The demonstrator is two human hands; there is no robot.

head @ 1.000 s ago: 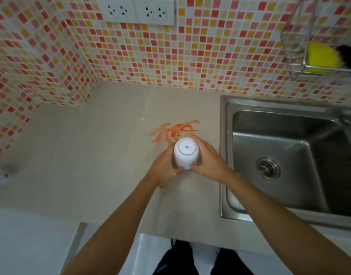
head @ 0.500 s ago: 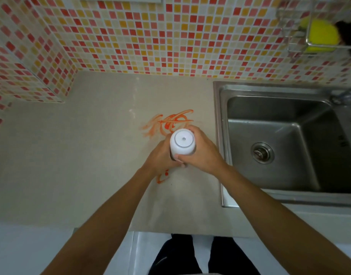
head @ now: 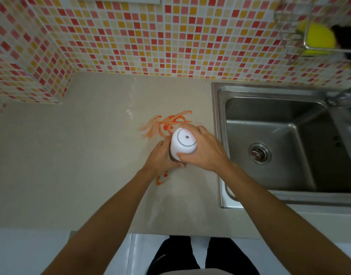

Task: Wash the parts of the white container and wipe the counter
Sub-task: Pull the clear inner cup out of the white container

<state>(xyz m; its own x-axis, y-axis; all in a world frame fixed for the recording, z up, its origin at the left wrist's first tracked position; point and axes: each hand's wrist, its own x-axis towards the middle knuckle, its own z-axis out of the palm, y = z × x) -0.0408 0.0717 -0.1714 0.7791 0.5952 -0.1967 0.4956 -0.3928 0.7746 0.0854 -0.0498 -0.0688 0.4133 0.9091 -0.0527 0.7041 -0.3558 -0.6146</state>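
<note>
Both hands, left (head: 160, 157) and right (head: 205, 149), gripping white container (head: 183, 142), orange smears (head: 166, 124) on counter (head: 71, 155), sink (head: 273, 139) right

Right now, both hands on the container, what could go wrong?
1. The left hand and right hand grip the container right over the orange smears; a cuff or forearm could spread them.
2. If it opens suddenly, contents may add to the mess on the counter.
3. It is beside the sink rim; a slip could drop it in.
</note>
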